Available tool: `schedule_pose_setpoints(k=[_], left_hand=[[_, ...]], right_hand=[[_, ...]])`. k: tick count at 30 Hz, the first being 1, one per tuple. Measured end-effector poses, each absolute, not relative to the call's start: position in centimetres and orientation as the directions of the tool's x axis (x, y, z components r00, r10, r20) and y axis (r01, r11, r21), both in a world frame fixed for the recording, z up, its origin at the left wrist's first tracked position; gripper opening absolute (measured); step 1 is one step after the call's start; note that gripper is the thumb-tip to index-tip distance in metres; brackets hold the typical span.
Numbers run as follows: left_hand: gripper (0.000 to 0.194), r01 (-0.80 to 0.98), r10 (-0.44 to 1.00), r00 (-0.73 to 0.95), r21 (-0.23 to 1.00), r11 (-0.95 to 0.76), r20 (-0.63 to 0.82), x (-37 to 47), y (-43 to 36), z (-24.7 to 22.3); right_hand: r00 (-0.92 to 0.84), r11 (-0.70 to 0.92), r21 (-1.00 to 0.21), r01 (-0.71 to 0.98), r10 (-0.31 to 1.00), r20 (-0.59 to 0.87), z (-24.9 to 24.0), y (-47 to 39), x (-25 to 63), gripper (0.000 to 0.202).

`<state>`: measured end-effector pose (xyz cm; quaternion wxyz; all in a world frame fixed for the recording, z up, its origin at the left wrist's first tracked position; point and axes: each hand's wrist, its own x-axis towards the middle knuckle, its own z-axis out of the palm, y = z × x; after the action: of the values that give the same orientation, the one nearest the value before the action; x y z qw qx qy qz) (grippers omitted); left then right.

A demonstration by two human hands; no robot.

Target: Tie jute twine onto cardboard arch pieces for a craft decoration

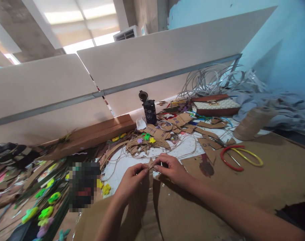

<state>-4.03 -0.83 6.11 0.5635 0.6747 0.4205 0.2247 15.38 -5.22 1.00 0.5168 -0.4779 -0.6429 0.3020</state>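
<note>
Between both hands (134,176) (172,169), cardboard strip (148,202)

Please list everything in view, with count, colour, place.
cardboard strip: 1, brown, front centre
twine arc: 1, tan, centre
flowers: many, mostly green, yellow, left, centre
bottle: 1, black, centre back
handbag: 1, white-brown, back right
twine cone: 1, tan, right
scissors: 1, red-yellow handles, right
cardboard scraps: many, brown, centre
cardboard sheet: 1, brown, right
coils: several, grey, behind handbag
cloth: 1, grey, far right
panels: 2, white, back
wall: 1, blue, top right
window panes: several, bright, top left
blurred object: 1, dark, left of centre
unclear object: 1, black, far left
left hand: 1, bare, at strip's far end
right hand: 1, bare, same place
</note>
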Motion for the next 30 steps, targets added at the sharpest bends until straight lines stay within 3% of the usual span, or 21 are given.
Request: schedule_pose_setpoints(k=[20, 30], left_hand=[[0.029, 0.429, 0.840, 0.522, 0.897, -0.109, -0.147, -2.8, -0.8, 6.0], [0.023, 0.351, 0.866, 0.482, 0.935, -0.046, -0.138, -2.0, -1.1, 6.1]], right_hand=[[-0.019, 0.393, -0.835, 0.386, 0.908, 0.419, 1.0, -5.3, 15.2, 0.012], [-0.013, 0.412, -0.822, 0.393, 0.897, 0.443, 1.2, -5.4, 15.3, 0.013]])
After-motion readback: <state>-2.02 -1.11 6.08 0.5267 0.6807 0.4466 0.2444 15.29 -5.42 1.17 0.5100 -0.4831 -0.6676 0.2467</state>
